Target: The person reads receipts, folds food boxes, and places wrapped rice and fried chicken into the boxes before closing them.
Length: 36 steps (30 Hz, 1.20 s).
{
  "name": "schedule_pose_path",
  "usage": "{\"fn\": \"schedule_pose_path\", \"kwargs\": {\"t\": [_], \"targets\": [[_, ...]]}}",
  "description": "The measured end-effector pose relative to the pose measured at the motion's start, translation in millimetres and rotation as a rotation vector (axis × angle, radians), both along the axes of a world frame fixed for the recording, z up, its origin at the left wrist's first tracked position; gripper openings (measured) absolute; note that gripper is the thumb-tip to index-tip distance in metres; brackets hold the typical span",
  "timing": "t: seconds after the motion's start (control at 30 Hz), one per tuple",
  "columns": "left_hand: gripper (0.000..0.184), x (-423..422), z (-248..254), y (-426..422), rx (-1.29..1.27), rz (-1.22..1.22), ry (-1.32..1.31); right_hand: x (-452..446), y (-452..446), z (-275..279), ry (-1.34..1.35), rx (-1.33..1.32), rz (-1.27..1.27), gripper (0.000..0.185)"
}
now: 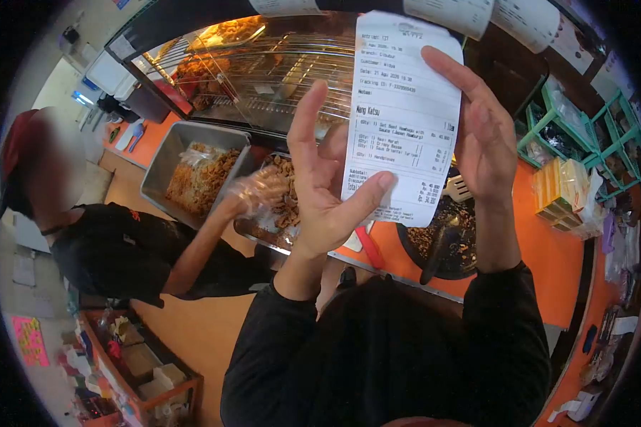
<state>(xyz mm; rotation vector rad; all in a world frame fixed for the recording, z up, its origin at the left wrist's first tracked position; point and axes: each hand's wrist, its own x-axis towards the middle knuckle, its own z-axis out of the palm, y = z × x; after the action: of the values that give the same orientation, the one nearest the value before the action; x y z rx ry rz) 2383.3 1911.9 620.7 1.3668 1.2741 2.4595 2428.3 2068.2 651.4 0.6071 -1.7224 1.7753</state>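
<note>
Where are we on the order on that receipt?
Done: receipt is printed, "1 Item". In hand: left hand holds its lower part, right hand is at its upper right. Remaining, probably: the order itself, as neither hand holds food or packaging. Can't tell if any is already prepared.

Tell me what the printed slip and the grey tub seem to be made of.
The printed slip looks like thin matte paper, white with crisp dark print. The grey tub is probably smooth plastic, judging by its thick rounded rim; metal isn't ruled out.
</note>
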Motion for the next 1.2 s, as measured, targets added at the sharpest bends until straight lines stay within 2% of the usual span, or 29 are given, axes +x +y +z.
{"fn": "schedule_pose_path", "kwargs": {"t": [0.27, 0.63, 0.73, 0.83, 0.87, 0.97, 1.0, 1.03, 1.1, 1.13, 1.2], "targets": [[0.083, 34, -5, 21, -0.096, 0.052, 0.002, 34, 22, -7, 0.034, 0.035, -0.097, 0.053], [0.081, 76, -15, 59, -0.086, -0.053, -0.021, 86, 54, -18, 0.055, -0.020, -0.244, 0.049], [0.083, 76, -12, 64, -0.117, -0.046, -0.040, 94, 64, -19, 0.072, 0.129, -0.331, 0.047], [0.090, 43, -6, 63, -0.091, -0.062, 0.034, 89, 52, -20, 0.014, 0.135, -0.301, 0.042], [0.083, 31, 0, 66, -0.016, -0.067, 0.042, 84, 46, -19, -0.013, 0.178, -0.258, 0.040], [0.052, -7, 38, 47, -0.195, 0.263, 0.134, 60, 29, -2, -0.152, 0.364, -0.199, 0.034], [0.040, -34, 50, 31, -0.238, 0.400, 0.215, 50, 21, 0, -0.143, 0.369, -0.192, 0.034], [0.035, -54, 67, 13, -0.233, 0.527, 0.190, 41, 13, 1, -0.043, 0.379, -0.241, 0.033], [0.033, -96, 103, -15, -0.183, 0.611, 0.143, 31, 6, 2, 0.090, 0.416, -0.320, 0.031], [0.036, -119, 117, -23, -0.142, 0.566, 0.120, 31, 6, -2, 0.100, 0.418, -0.322, 0.031], [0.038, -171, 130, -29, -0.195, 0.526, 0.108, 29, 9, -19, -0.014, 0.413, -0.324, 0.029]]}}
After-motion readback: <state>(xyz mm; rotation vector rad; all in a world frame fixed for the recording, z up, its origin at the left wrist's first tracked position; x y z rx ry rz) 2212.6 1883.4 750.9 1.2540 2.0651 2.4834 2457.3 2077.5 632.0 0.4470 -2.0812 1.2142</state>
